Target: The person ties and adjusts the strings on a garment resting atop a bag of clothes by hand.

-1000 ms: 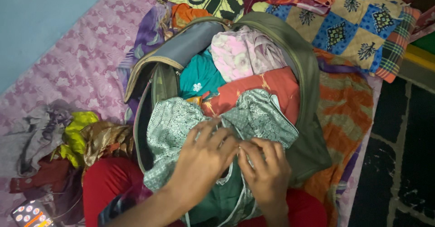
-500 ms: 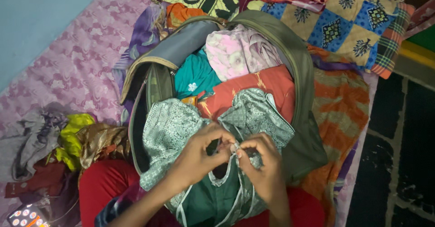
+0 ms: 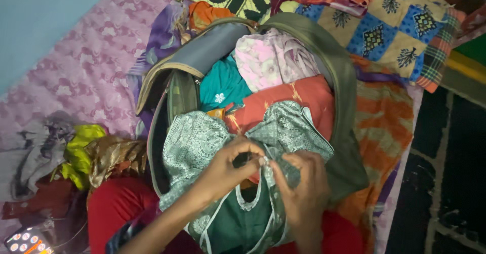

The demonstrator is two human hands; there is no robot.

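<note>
**Hands pinching neckline of patterned green garment over stuffed bag**

Pink floral bedsheet [image 3: 76,66] is filling the upper left of the frame, with a patchwork quilt of blue and cream squares [image 3: 400,26] running along the upper right. An olive-grey soft fabric bag [image 3: 344,107], unzipped, is sitting at frame centre, bulging with folded clothes: a teal cotton piece [image 3: 220,84], a pale pink floral piece [image 3: 271,56], an orange-red folded cloth [image 3: 298,99].

Left hand [image 3: 228,165] and right hand [image 3: 301,183] are meeting at lower centre, fingertips pressed together, both pinching a small spot at the neckline of a grey-green printed garment with dark green lining [image 3: 202,142]. What sits between the fingertips is too small to tell, possibly a hook or a button. The garment is lying draped over the bag's near edge and the red-clad lap [image 3: 119,203].

Risks, as a judgement: thin slippery fabric could be sliding out of the pinch; pulling hard could be tearing the stitched edge; the overfilled stack could be tipping out.

A crumpled yellow-green and gold shiny cloth [image 3: 93,155] is lying at lower left.
</note>
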